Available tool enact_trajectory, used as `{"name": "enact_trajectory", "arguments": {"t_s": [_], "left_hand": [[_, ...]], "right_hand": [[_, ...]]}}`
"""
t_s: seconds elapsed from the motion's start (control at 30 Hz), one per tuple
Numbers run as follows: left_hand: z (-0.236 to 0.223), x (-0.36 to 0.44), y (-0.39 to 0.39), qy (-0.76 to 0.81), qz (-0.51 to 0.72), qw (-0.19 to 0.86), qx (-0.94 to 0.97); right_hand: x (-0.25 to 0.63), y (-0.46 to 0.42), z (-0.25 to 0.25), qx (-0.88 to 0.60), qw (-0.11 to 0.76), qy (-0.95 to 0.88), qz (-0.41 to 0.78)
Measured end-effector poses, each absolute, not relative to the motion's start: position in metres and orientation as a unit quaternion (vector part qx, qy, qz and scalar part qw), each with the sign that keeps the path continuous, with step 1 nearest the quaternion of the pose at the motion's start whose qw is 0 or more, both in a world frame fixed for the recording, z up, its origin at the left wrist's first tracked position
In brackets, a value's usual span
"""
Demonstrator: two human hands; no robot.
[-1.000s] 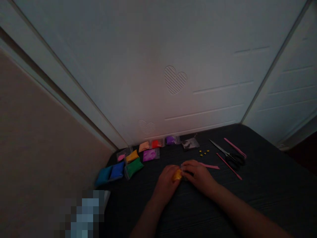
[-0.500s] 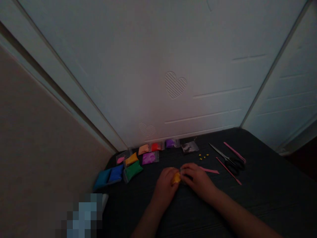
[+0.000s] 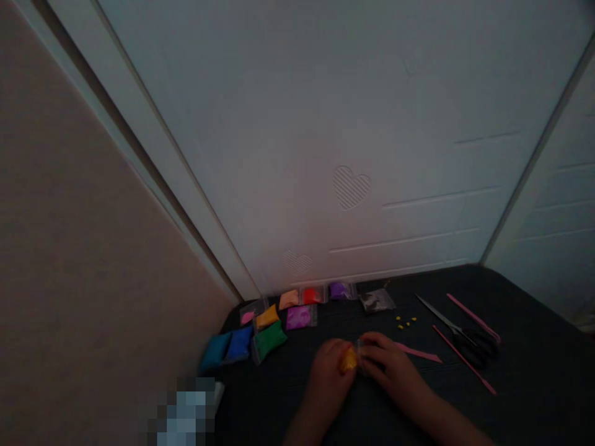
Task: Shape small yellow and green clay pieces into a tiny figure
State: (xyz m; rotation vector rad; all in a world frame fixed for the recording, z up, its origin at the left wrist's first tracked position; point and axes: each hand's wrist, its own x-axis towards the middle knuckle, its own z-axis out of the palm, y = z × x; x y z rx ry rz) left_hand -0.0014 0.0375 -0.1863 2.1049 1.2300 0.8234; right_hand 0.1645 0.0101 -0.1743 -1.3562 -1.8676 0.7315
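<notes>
Between my two hands, low over the dark table, is a small clear bag with a yellow-orange filling [image 3: 348, 359]. My left hand [image 3: 329, 373] is closed around its filled end. The fingers of my right hand [image 3: 389, 364] pinch its clear edge on the other side; the fingertips are partly hidden. Close to my right hand lies a flat pink tool [image 3: 421, 353], its near end covered by the hand. Several tiny yellow pieces [image 3: 407, 322] are scattered on the table just beyond.
Colored bags stand at the back left, among them green [image 3: 270, 340], blue [image 3: 239, 344], magenta [image 3: 298, 317] and purple [image 3: 340, 290]. A grey bag [image 3: 377, 301] lies by the wall. On the right are black-handled scissors [image 3: 458, 332], with pink tools [image 3: 465, 359] beside them.
The whole view has shifted, so the table and hands appear lower and further right. Both hands keep their hold on the yellow bag, with little visible change in the fingers.
</notes>
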Motion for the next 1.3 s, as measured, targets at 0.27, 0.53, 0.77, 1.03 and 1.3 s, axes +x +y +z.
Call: {"name": "enact_trajectory", "arguments": {"t_s": [0.27,0.53,0.77,1.03,1.3], "left_hand": [[-0.185,0.002,0.035,0.473,0.309,0.226,0.793],[-0.180,0.005,0.035,0.447,0.281,0.159,0.835],[-0.174,0.001,0.033,0.416,0.287,0.143,0.851],[-0.177,-0.001,0.038,0.381,0.248,0.130,0.881],[-0.179,0.001,0.039,0.368,0.246,0.130,0.887]], "right_hand": [[0.166,0.010,-0.173,-0.510,0.385,-0.708,0.300],[0.166,0.009,-0.172,-0.528,0.406,-0.678,0.311],[0.162,0.009,-0.171,-0.542,0.390,-0.682,0.298],[0.163,0.009,-0.173,-0.538,0.375,-0.702,0.277],[0.166,0.011,-0.175,-0.520,0.396,-0.682,0.329]]}}
